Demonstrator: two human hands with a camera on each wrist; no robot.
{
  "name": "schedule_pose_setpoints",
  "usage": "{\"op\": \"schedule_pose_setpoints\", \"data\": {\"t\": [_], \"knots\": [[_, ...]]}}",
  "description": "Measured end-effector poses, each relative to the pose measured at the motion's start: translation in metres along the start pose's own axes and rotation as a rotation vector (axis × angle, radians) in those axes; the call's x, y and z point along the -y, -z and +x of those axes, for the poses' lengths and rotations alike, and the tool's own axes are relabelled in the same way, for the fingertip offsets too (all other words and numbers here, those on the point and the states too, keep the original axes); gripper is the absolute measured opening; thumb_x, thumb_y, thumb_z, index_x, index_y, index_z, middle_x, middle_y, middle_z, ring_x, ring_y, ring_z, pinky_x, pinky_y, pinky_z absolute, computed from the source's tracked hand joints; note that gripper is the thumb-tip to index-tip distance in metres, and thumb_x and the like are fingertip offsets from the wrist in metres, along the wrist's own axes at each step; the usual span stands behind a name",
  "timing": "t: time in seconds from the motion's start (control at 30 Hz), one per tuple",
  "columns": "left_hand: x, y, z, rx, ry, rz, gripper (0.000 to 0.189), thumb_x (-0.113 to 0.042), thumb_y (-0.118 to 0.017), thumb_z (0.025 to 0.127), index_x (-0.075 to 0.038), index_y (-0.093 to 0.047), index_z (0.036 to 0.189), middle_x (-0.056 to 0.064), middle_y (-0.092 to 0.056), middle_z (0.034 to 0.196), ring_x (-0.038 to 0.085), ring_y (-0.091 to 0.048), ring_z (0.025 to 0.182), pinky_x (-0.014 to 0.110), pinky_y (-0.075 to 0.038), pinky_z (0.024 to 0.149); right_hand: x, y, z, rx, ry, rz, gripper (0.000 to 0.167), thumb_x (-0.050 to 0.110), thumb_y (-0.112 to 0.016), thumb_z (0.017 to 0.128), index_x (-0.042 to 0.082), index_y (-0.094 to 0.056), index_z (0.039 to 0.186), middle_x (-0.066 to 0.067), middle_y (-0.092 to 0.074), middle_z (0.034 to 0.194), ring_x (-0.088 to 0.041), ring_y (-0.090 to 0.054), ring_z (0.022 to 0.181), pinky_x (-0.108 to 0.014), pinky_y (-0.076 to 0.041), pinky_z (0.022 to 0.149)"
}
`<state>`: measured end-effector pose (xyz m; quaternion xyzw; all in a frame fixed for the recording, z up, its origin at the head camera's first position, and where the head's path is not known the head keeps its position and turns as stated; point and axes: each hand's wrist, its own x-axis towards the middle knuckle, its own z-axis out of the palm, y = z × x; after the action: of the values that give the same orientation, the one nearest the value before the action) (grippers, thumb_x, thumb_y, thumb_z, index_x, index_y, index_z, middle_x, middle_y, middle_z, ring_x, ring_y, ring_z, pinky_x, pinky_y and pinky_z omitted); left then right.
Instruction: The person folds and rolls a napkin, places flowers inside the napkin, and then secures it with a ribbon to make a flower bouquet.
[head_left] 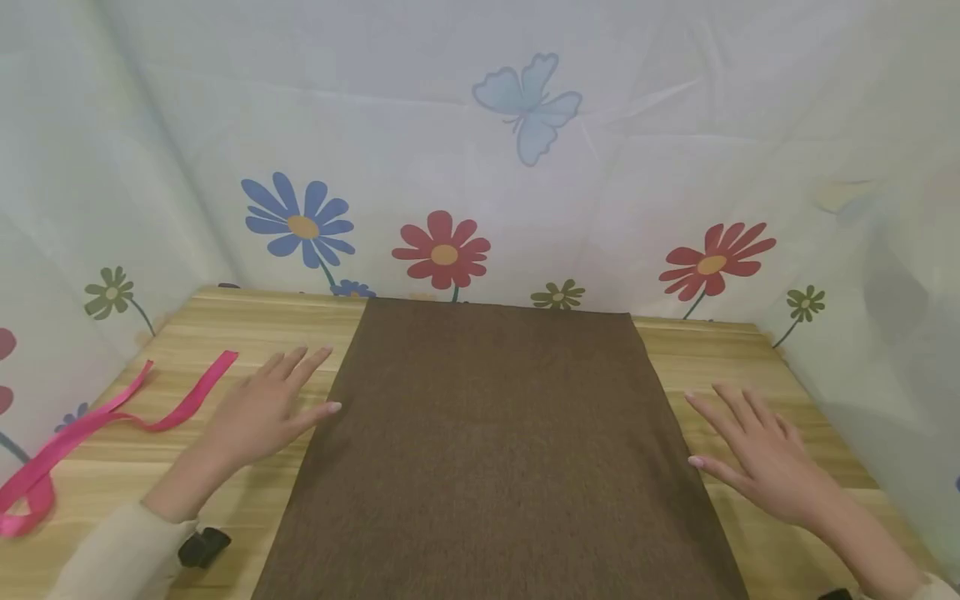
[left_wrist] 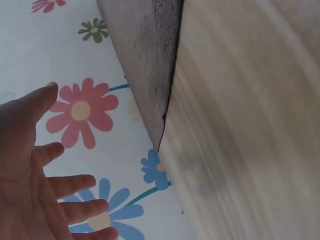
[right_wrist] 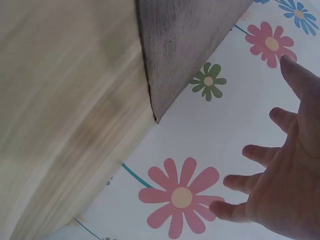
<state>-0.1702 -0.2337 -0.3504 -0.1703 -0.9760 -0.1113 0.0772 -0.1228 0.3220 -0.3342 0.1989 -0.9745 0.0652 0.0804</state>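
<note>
A brown cloth [head_left: 487, 450] lies flat down the middle of the wooden table, its far edge along the back of the tabletop. My left hand [head_left: 258, 412] is spread beside the cloth's left edge, its thumb tip near that edge. On the other side my right hand [head_left: 768, 462] is held with fingers spread, close to the cloth's right edge. Both wrist views show the left palm [left_wrist: 25, 185] and the right palm [right_wrist: 290, 185] with nothing in them. A pink ribbon [head_left: 187, 404] lies loosely looped to the left of my left hand.
The wooden tabletop [head_left: 810, 408] shows on both sides of the cloth. A white curtain [head_left: 420, 150] printed with flowers and a butterfly closes off the back and sides. A black band piece [head_left: 204, 547] sits at the left sleeve.
</note>
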Motion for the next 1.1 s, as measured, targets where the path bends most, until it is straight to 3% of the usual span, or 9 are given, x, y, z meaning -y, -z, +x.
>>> {"op": "schedule_pose_setpoints", "data": {"t": [0.13, 0.27, 0.53, 0.7, 0.9, 1.1], "knots": [[-0.001, -0.005, 0.001, -0.009, -0.007, -0.057, 0.075, -0.048, -0.056, 0.085, -0.007, -0.028, 0.142, 0.032, -0.034, 0.135, 0.052, -0.035, 0.119, 0.063, -0.033, 0.089, 0.004, -0.001, -0.011, 0.022, -0.016, 0.021, 0.072, 0.042, -0.061, 0.083, 0.029, -0.025, 0.143, -0.020, -0.028, 0.140, -0.051, -0.027, 0.121, -0.072, -0.023, 0.077], [-0.002, -0.008, -0.002, 0.024, -0.002, -0.127, 0.076, -0.046, -0.058, 0.084, -0.006, -0.027, 0.142, 0.030, -0.037, 0.134, 0.049, -0.037, 0.119, 0.061, -0.034, 0.089, 0.008, -0.005, -0.024, 0.010, -0.001, 0.052, 0.072, 0.039, -0.065, 0.081, 0.030, -0.028, 0.141, -0.019, -0.031, 0.139, -0.049, -0.031, 0.119, -0.072, -0.025, 0.076], [-0.007, -0.006, -0.026, 0.108, 0.046, -0.250, 0.083, -0.053, -0.058, 0.081, -0.006, -0.028, 0.141, 0.027, -0.039, 0.134, 0.046, -0.041, 0.117, 0.060, -0.037, 0.086, 0.014, -0.015, -0.047, -0.036, 0.087, 0.048, 0.073, 0.034, -0.073, 0.074, 0.022, -0.038, 0.137, -0.014, -0.043, 0.127, -0.036, -0.049, 0.106, -0.056, -0.041, 0.073], [-0.012, -0.003, -0.039, 0.166, 0.116, -0.327, 0.086, -0.049, -0.064, 0.078, -0.005, -0.026, 0.141, 0.028, -0.045, 0.128, 0.044, -0.051, 0.107, 0.056, -0.044, 0.079, 0.014, -0.021, -0.059, 0.015, 0.108, 0.052, 0.073, 0.041, -0.072, 0.072, 0.019, -0.040, 0.135, -0.008, -0.048, 0.121, -0.024, -0.056, 0.095, -0.039, -0.048, 0.065], [-0.020, -0.001, -0.060, 0.268, 0.229, -0.415, 0.090, -0.044, -0.071, 0.073, -0.001, -0.028, 0.139, 0.027, -0.053, 0.114, 0.020, -0.060, 0.079, 0.039, -0.048, 0.065, 0.002, -0.035, -0.072, 0.207, 0.122, 0.194, 0.073, 0.039, -0.068, 0.078, 0.017, -0.034, 0.138, -0.023, -0.047, 0.119, -0.036, -0.055, 0.091, -0.041, -0.045, 0.058], [-0.022, -0.008, -0.077, 0.309, 0.268, -0.346, 0.086, -0.042, -0.074, 0.070, 0.001, -0.034, 0.132, 0.010, -0.059, 0.094, 0.017, -0.056, 0.074, 0.041, -0.046, 0.065, -0.018, -0.058, -0.089, 0.092, 0.359, 0.174, 0.074, 0.033, -0.075, 0.070, 0.023, -0.040, 0.135, -0.017, -0.053, 0.100, -0.011, -0.054, 0.082, -0.023, -0.041, 0.053]]}}
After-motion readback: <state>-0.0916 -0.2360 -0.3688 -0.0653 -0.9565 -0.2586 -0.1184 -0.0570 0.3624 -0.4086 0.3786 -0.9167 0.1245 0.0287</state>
